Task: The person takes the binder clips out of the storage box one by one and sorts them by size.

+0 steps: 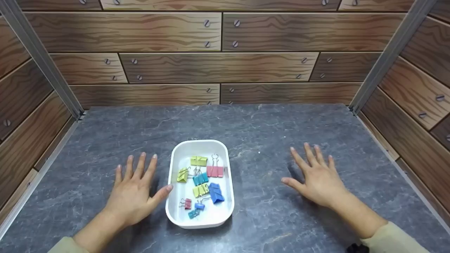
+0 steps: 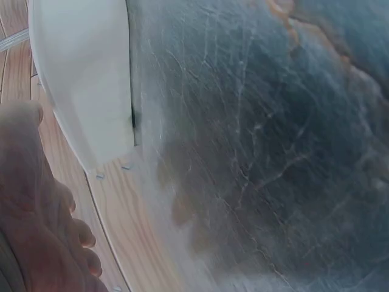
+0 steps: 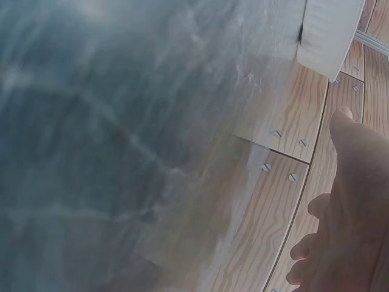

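Grey stone worktop (image 1: 246, 123) carries my flat, spread-fingered left hand (image 1: 135, 191) at 9 o'clock and right hand (image 1: 316, 177) at 3 o'clock of the white tray (image 1: 230, 196), whose binder clips (image 1: 201, 179) a careless nudge could, I judge, spill.

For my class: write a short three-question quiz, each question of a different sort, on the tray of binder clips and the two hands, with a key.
1. True or false: the left hand holds a clip.
2. Which clip lies nearest the far end of the tray?
A. the pink clip
B. the yellow-green clip
C. the big blue clip
3. Fill in: both hands lie flat on the ____, one on each side of the tray.

Key:
1. False; its fingers are spread and hold nothing.
2. B.
3. Table; the right hand is also open.
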Tool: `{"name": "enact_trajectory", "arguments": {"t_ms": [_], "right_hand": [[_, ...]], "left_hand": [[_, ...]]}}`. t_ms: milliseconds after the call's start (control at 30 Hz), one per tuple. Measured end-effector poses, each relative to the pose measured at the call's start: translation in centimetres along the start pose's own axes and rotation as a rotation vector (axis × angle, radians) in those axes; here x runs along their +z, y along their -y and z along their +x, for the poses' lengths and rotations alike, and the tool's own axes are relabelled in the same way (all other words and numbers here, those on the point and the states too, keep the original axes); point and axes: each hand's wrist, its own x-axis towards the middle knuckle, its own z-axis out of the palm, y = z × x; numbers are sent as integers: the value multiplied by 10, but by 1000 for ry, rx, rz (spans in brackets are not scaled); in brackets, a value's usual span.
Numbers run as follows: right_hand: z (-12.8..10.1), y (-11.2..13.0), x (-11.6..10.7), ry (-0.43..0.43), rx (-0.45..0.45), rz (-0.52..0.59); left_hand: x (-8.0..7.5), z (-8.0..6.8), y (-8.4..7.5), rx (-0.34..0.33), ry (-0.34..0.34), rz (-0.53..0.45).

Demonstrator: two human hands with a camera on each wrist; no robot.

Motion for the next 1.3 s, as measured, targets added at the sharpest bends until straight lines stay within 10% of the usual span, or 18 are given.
{"name": "enact_trajectory", "arguments": {"t_ms": [467,867,1300], "right_hand": [[21,33,-19,-52,-101,30],[48,81,-26,-75,-272,283],[74,115,-10,-2,-322,544]], "left_hand": [[6,16,-20,93,-35,-76],[25,28,-28,158,-12,-221],[34,28,-32,67,0,-473]]}}
